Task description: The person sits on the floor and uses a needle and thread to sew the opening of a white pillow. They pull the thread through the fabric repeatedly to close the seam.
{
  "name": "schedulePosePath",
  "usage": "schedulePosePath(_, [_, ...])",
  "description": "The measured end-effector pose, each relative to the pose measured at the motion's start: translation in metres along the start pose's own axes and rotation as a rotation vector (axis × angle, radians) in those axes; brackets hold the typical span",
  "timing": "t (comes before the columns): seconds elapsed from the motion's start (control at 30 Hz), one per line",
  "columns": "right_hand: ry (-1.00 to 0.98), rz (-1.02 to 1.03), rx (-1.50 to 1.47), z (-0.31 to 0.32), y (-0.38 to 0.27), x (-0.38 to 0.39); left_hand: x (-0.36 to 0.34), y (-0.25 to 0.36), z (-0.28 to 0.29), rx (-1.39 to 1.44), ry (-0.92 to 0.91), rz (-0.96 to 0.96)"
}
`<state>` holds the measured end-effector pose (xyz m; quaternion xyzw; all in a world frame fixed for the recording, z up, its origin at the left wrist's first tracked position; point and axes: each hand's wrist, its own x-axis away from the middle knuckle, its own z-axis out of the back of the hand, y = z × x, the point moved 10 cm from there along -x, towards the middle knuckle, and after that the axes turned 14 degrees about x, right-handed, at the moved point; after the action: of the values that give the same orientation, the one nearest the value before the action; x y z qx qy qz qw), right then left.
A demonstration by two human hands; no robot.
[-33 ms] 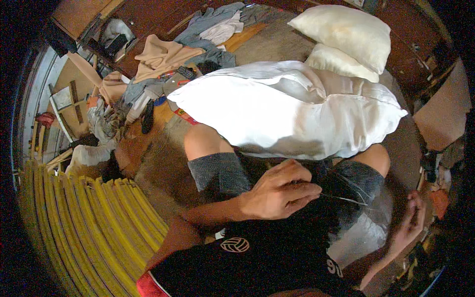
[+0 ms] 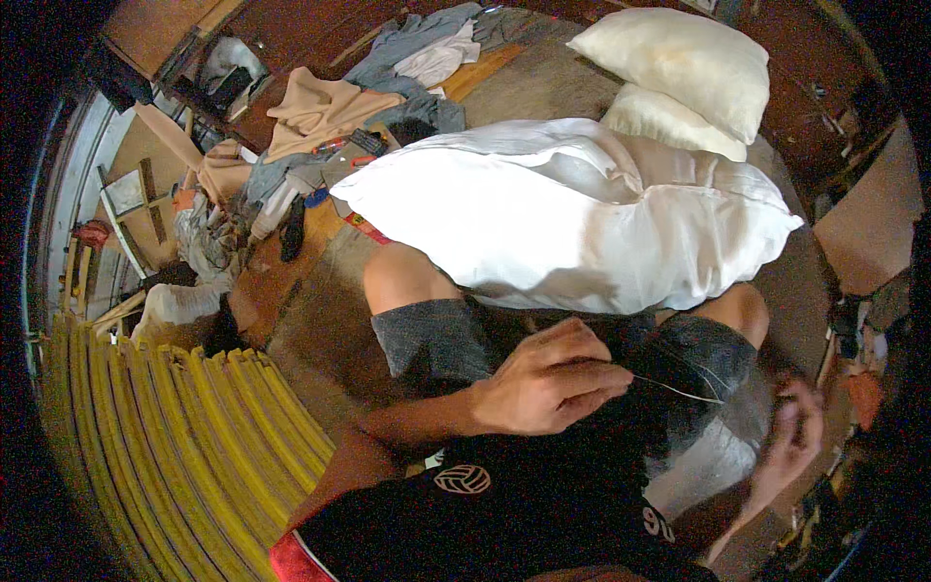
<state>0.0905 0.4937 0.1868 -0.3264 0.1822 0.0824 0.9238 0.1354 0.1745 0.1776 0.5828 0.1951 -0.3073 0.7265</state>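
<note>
While the person sat with knees drawn up, a large white pillow point(image 2: 572, 218) lay across the lap, resting on both bare knees and on the dark shorts point(image 2: 436, 339). The left hand point(image 2: 548, 378) was over the lap just below the pillow's near edge, its fingers point(image 2: 601, 373) pinched together on a thin pale thread point(image 2: 679, 390). That thread ran taut to the right across the shorts toward the right hand point(image 2: 790, 436), which hung lower, by the right thigh, blurred; its fingers looked curled, but whether they gripped the thread's far end could not be told.

The seat was a brown, worn surface point(image 2: 320, 320) like a bare mattress or rug, dull and stained. Two more cream pillows point(image 2: 679, 68) were stacked beyond the big one, the upper one overlapping the lower. To the left of these lay a heap of loose clothing point(image 2: 388, 87): grey, white and tan pieces, crumpled together on the wooden floor, with a small dark remote-like object point(image 2: 367, 142) among them. Further left stood a small wooden frame point(image 2: 131, 199) and more bundled cloth point(image 2: 204, 238).

A ribbed yellow cover point(image 2: 165, 436) filled the lower left, curving with the lens. Dark wooden furniture point(image 2: 824, 107) closed the upper right of the room. The person wore a black shirt point(image 2: 504, 524) with a small white emblem and a red hem edge.
</note>
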Motion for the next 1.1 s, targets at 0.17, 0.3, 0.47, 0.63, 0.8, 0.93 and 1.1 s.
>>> schedulePosePath(0.17, [-0.470, 0.427, -0.258, -0.129, -0.148, -0.008, -0.005, -0.002, 0.022, 0.290, 0.137, 0.066])
schedulePosePath(0.3, [-0.568, 0.352, -0.394, -0.159, -0.137, -0.002, 0.007, -0.019, 0.035, 0.323, 0.245, 0.125])
schedulePosePath(0.47, [-0.515, 0.182, -0.794, -0.160, -0.122, -0.016, 0.005, -0.039, 0.033, 0.325, 0.278, 0.156])
schedulePosePath(0.63, [-0.301, 0.156, -0.564, -0.141, -0.121, -0.078, -0.057, -0.051, 0.057, 0.243, 0.184, 0.184])
schedulePosePath(0.8, [-0.088, 0.384, -0.468, -0.130, -0.155, -0.203, -0.146, -0.102, 0.127, -0.283, 0.165, 0.156])
schedulePosePath(0.93, [-0.020, 0.460, -0.131, -0.187, -0.110, -0.234, -0.124, -0.150, 0.134, -0.523, 0.059, 0.327])
schedulePosePath(1.1, [-0.040, 0.654, 0.223, -0.223, -0.083, -0.191, -0.099, -0.159, 0.114, -0.446, -0.097, 0.295])
